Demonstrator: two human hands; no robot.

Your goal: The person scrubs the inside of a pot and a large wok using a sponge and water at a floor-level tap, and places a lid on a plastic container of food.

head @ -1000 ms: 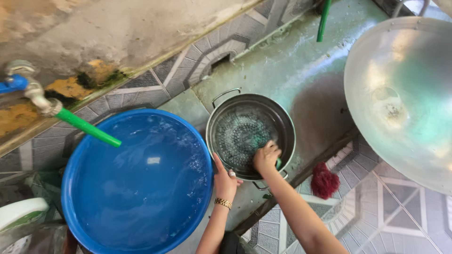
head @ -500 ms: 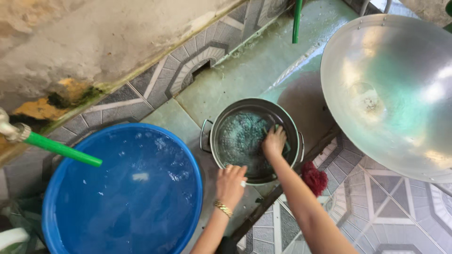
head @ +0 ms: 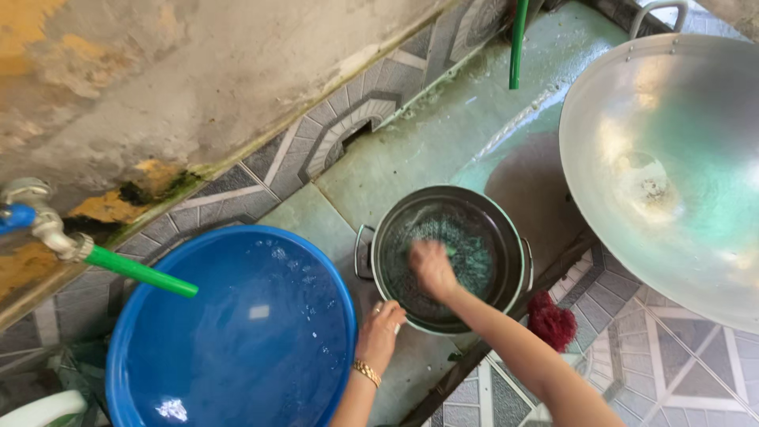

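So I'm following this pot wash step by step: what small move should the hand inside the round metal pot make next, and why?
Probably sweep the right hand toward the far side of the round metal pot. It is blurred over the near part of the greenish, sudsy bottom, and the left hand braces the near rim, so the pot should stay put.

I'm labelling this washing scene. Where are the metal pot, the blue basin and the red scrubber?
metal pot [head: 506, 229]: head view, on its far inner wall.
blue basin [head: 126, 348]: head view, on its left rim.
red scrubber [head: 551, 322]: head view, on its middle.
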